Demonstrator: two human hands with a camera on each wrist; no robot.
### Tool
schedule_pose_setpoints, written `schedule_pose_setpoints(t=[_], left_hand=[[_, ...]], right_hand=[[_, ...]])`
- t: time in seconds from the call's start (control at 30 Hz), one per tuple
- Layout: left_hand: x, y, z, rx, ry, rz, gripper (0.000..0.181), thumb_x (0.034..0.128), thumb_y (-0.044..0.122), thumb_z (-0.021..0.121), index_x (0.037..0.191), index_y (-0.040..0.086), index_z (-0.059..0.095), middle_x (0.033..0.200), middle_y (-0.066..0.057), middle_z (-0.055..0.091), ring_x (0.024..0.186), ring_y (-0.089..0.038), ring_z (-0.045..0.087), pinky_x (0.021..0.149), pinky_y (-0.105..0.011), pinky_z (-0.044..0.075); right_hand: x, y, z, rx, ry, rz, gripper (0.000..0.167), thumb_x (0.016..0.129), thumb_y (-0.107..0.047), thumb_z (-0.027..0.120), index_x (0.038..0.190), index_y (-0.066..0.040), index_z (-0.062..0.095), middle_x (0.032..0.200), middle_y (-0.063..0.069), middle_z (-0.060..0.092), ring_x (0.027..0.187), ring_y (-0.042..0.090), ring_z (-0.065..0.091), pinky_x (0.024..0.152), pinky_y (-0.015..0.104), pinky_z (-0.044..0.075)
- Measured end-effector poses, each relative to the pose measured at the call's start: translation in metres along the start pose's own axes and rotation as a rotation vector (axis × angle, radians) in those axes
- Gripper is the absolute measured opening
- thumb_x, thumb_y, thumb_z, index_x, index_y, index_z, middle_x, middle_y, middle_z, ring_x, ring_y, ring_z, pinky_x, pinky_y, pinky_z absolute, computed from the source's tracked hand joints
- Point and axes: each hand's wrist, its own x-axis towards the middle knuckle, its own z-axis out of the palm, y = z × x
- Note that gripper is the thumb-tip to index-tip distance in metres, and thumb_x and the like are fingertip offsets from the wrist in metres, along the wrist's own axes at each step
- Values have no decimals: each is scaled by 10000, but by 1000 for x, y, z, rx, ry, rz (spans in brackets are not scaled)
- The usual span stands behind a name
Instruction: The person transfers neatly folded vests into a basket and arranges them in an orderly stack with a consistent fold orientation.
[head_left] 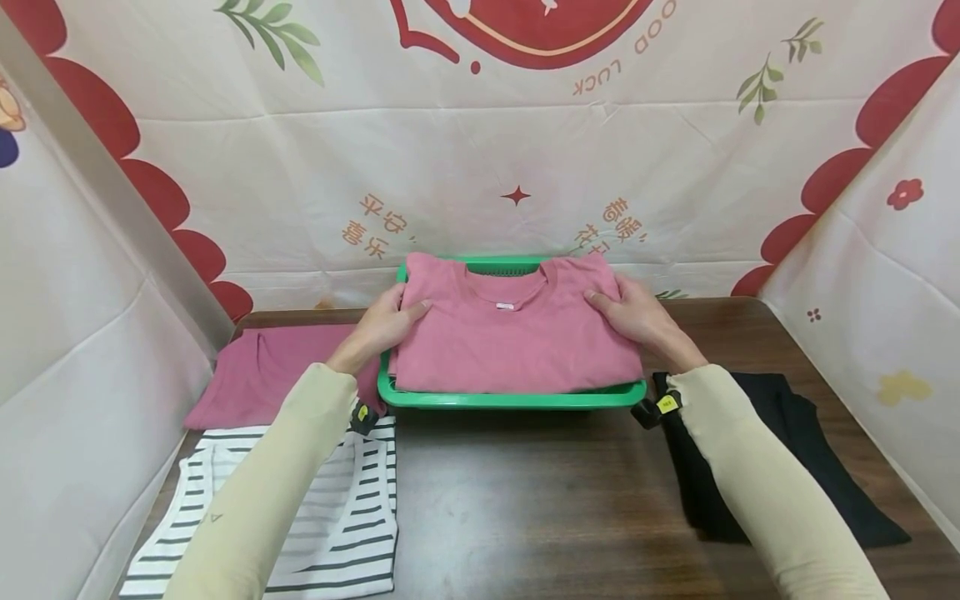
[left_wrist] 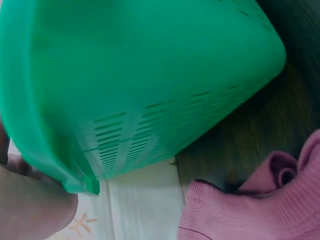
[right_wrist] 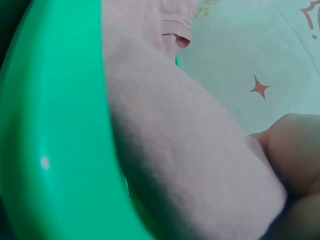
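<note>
Atop the green basket (head_left: 510,402), a folded pink shirt (head_left: 517,346), not yet released.
Left hand (head_left: 384,321) and right hand (head_left: 637,315) pinch its sides; striped top (head_left: 367,525), black garment (head_left: 825,467) and mauve garment (head_left: 273,367) lie outside.

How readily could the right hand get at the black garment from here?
Probably not until it lets go: the right hand grips the pink shirt at the green basket. After that the way looks free, as the black garment lies on the table nearby with nothing visibly stacked on it.
</note>
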Motion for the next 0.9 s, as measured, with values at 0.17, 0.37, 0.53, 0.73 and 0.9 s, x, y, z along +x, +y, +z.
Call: schedule_pose_setpoints(t=[0.17, 0.37, 0.53, 0.73, 0.9], left_hand=[[1, -3, 0, 24, -3, 9, 388, 1011, 371, 546, 1273, 86, 522, 1084, -115, 595, 964, -227, 588, 848, -380, 493], [2, -4, 2, 37, -3, 1, 386, 1005, 377, 550, 1262, 90, 525, 1084, -111, 592, 968, -228, 582, 840, -377, 491], [1, -4, 3, 40, 0, -12, 371, 1012, 360, 540, 1263, 87, 523, 1082, -118, 588, 976, -232, 569, 849, -384, 483], [0, -1, 5, 32, -10, -6, 362, 1021, 315, 529, 1275, 57, 516, 1077, -123, 585, 957, -219, 564, 840, -369, 476], [0, -2, 5, 31, -17, -3, 371, 1024, 294, 522, 1304, 52, 502, 1108, -124, 588, 985, -214, 562, 873, -373, 469]], right_hand=[[0, 2, 1, -29, -3, 7, 586, 1030, -456, 457, 1392, 4, 426, 1113, 186, 570, 992, 292, 540, 845, 425, 448], [1, 4, 3, -41, -22, 2, 515, 1033, -443, 456, 1286, 5, 486, 1003, 153, 564, 894, 273, 544, 758, 385, 450], [2, 5, 5, -73, -31, -15, 476, 1044, -420, 438, 1302, -21, 476, 1020, 148, 553, 910, 277, 536, 778, 398, 438], [1, 6, 6, -98, -46, -4, 449, 1051, -405, 415, 1270, -16, 459, 1013, 154, 532, 908, 280, 531, 783, 398, 435], [0, 5, 6, -98, -59, 8, 431, 1050, -378, 419, 1257, -2, 452, 1023, 162, 522, 925, 288, 516, 787, 401, 428]])
